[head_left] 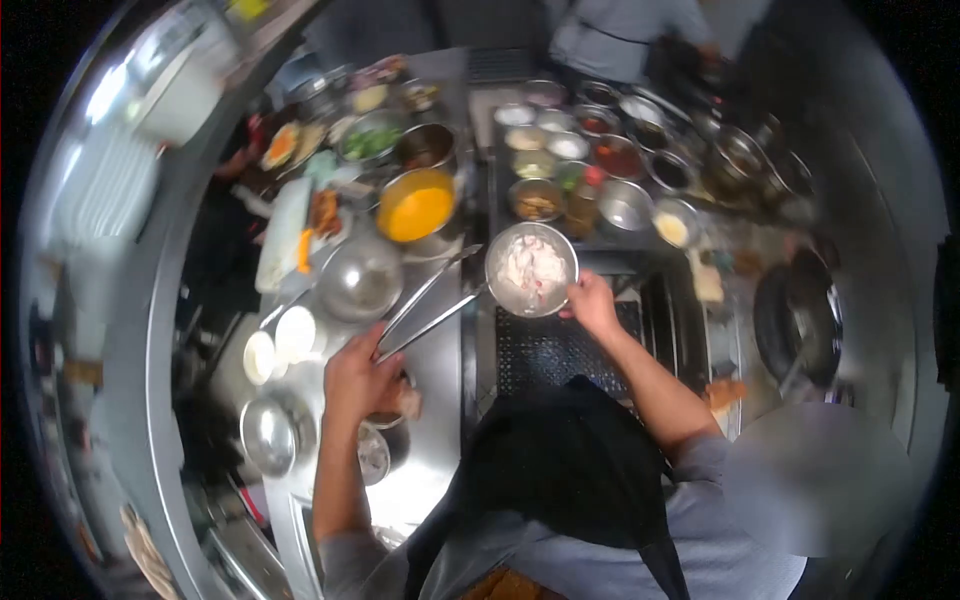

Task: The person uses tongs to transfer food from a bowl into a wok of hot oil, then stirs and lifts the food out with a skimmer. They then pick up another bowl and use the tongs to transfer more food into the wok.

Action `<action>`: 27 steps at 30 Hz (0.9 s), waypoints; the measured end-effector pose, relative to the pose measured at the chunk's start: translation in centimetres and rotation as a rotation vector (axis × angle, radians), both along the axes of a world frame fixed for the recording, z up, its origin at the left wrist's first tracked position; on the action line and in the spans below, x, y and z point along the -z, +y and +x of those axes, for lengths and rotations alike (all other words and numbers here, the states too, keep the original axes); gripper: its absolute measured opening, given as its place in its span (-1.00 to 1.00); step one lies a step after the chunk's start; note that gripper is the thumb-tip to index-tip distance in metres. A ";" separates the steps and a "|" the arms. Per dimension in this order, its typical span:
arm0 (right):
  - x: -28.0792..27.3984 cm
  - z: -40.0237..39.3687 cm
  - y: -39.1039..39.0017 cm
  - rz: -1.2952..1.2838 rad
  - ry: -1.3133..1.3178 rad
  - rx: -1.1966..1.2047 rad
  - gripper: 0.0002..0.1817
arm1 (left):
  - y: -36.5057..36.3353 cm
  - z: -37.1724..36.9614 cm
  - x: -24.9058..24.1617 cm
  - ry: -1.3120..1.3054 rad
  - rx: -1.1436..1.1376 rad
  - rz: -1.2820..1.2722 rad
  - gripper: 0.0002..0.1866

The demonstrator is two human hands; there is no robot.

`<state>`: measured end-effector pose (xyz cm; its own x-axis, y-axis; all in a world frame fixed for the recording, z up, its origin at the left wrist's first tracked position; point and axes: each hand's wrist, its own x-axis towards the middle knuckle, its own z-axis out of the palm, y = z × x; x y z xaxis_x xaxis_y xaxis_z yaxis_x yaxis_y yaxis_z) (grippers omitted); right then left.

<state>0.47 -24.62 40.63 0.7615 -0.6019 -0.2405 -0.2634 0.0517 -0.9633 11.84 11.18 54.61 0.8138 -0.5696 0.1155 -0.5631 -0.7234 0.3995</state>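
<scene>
**Holding a metal bowl (507,303) at right, tongs (438,320) at left**

Closing left hand (358,378) around the handle end of the tongs, with tips parted and aimed at the bowl; not managing to tell whether touching. Gripping the bowl by its right rim with right hand (592,302), holding it ahead of the body, over a black grate (560,352). Showing pale, pinkish food (535,262) inside.

Judging by eye: probably handling light and stiff in the bowl; soft and slippery in the food, likely sliding on a tilt. Favouring a firm rim hold, thumb above and fingers below; gripping tongs along both arms, squeezing gently.

Noting farther out: yellow liquid (415,206) in a pot (438,242) beyond the tongs, a red-topped bottle (582,213) past the bowl, a dark pan (772,318) far right, another person (605,45) working opposite.
</scene>
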 end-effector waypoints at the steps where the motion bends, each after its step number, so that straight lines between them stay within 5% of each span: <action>1: -0.1 -1.5 -1.6 -0.001 -0.005 0.062 -0.80 | -3.5 0.4 -0.5 0.012 0.095 0.074 -0.44; 6: -2.0 -7.6 -6.8 0.004 -0.028 0.322 -0.81 | -20.4 0.5 -1.1 -0.151 0.523 0.194 -0.37; 8: -1.0 -9.5 -8.4 -0.033 -0.007 0.389 -0.82 | -25.5 -0.1 0.3 0.139 0.630 0.306 -0.37; 11: 1.0 -12.6 -11.4 0.039 -0.112 0.578 -0.80 | -31.0 -1.8 1.7 0.036 0.824 0.309 -0.42; 18: 2.1 -17.9 -14.6 0.157 -0.010 0.841 -0.78 | -40.0 -3.6 -1.9 -0.439 1.072 0.259 -0.60; 27: 3.8 -18.1 -15.1 0.129 -0.026 1.135 -0.76 | -49.1 -3.7 -5.4 -0.479 1.422 0.333 -0.52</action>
<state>-17.62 -39.70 36.82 -0.2000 -0.9180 -0.3426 0.0181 0.3461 -0.9380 8.16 -37.88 59.96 -0.4832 -0.8712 -0.0868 -0.8682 0.4896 -0.0805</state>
